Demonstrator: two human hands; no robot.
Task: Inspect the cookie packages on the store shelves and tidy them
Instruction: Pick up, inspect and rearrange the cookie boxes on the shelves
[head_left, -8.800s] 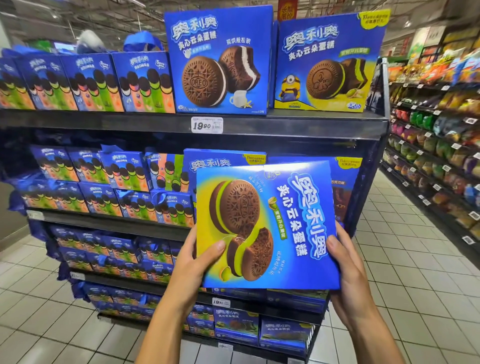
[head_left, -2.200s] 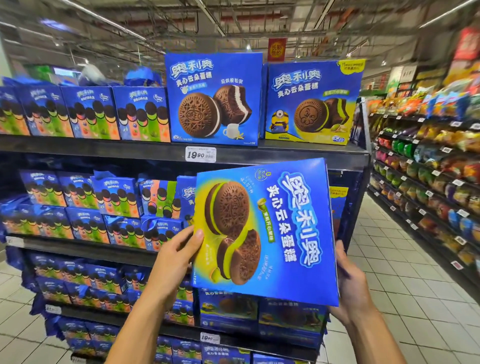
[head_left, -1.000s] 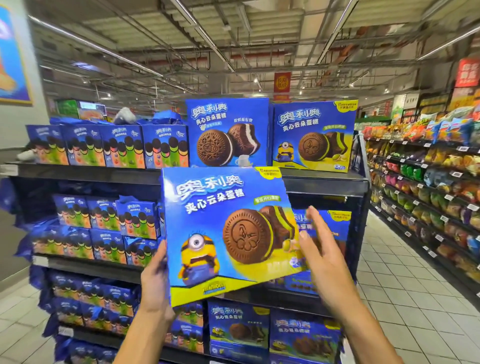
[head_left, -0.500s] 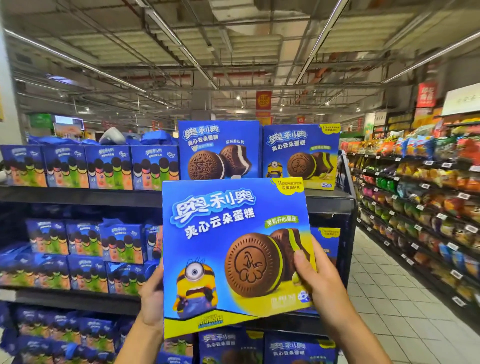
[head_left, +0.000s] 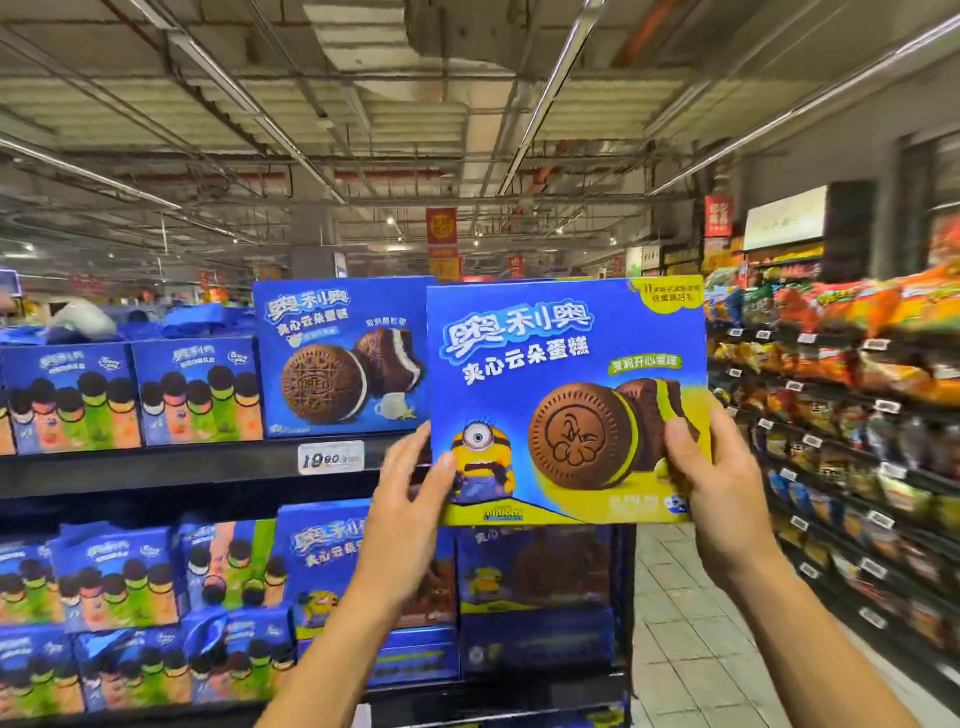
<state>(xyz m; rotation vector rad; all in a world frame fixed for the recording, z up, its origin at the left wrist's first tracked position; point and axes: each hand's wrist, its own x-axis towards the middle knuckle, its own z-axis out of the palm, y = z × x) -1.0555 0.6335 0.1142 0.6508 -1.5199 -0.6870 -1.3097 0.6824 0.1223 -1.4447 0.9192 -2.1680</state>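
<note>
Here the right hand (head_left: 719, 488) grips the lower right corner of the Minion cookie box (head_left: 561, 374), thumb curled over its front. The left hand (head_left: 410, 499) pinches the lower left edge, thumb on the front. Held between both, the box stands upright at top-shelf (head_left: 156, 467) height, just right of the white-cream cookie box (head_left: 337, 358).
</note>
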